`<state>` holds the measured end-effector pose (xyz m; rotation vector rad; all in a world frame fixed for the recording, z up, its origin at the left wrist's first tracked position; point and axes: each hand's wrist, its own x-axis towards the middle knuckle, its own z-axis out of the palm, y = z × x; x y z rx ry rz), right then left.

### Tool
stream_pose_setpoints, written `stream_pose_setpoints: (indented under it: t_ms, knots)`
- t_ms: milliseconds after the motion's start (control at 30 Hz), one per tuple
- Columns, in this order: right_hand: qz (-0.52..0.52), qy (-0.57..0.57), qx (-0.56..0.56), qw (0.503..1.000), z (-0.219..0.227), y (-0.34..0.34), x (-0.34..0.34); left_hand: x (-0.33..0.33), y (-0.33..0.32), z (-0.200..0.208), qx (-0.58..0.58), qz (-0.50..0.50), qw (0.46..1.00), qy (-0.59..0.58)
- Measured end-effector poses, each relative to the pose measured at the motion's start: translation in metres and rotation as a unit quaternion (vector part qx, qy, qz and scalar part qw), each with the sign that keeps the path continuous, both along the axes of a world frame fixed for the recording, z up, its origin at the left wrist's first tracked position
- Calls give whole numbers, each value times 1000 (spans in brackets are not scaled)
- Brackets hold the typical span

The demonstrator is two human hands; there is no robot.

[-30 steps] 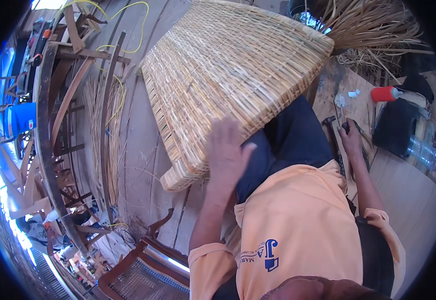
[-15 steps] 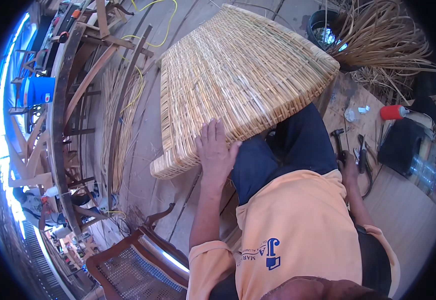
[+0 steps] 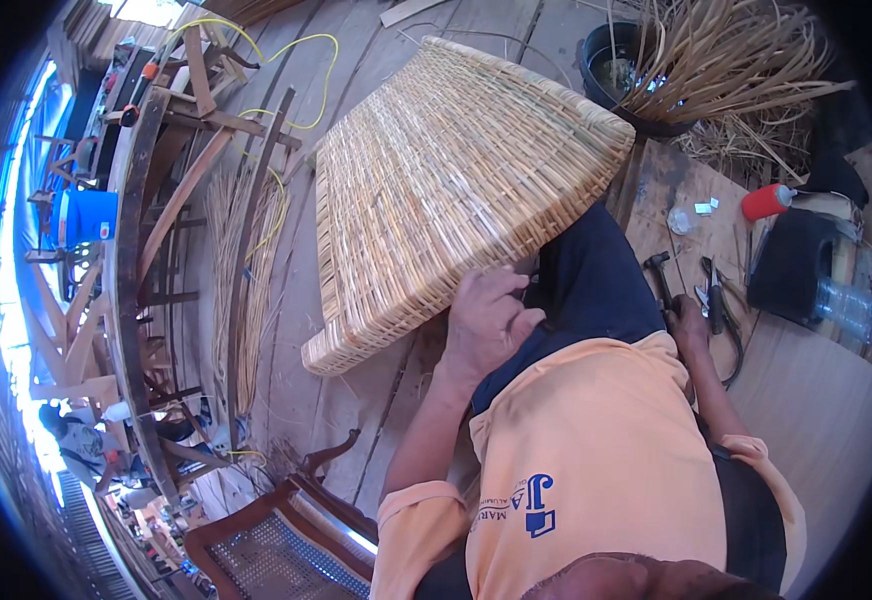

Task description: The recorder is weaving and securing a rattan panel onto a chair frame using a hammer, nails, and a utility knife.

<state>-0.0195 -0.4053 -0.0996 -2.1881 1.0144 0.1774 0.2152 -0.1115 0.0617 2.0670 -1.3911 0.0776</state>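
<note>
A large woven cane panel [image 3: 456, 160] with thick wrapped edges lies tilted across my lap, its near edge over my dark trousers. My left hand [image 3: 486, 322] is at this near edge, fingers loosely bent and thumb apart, holding nothing; whether the fingertips touch the weave I cannot tell. At my right side, my right hand [image 3: 690, 325] rests low on the wooden board, its fingers closed round the lower end of the handle of a hammer [image 3: 658, 268]. Pliers [image 3: 714, 295] with dark handles lie right beside that hand.
On the board [image 3: 696, 190] are a small clear cup [image 3: 680, 221] and a red spool [image 3: 766, 202]. A clear bottle [image 3: 849, 308] lies farther right. A black bucket [image 3: 606, 50] with cane strips [image 3: 726, 65] stands at the far right. Wooden furniture frames [image 3: 136, 200] line the left; a cane-seated chair [image 3: 276, 550] is nearby.
My left hand has slid off the panel's top toward its near edge and right, its fingers now more bent. The view has shifted slightly. My right hand stays by the hammer.
</note>
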Motion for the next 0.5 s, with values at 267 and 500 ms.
stream_pose_setpoints:
  t_ms: [267, 500]
  knots:
    - [-48, -52, 48, 996, -24, -16, -23, 37, -10, -15, 179, 225, 955, -68]
    - [-110, -73, 23, 991, -12, -4, -18, 43, -3, -34, 173, 201, 960, -88]
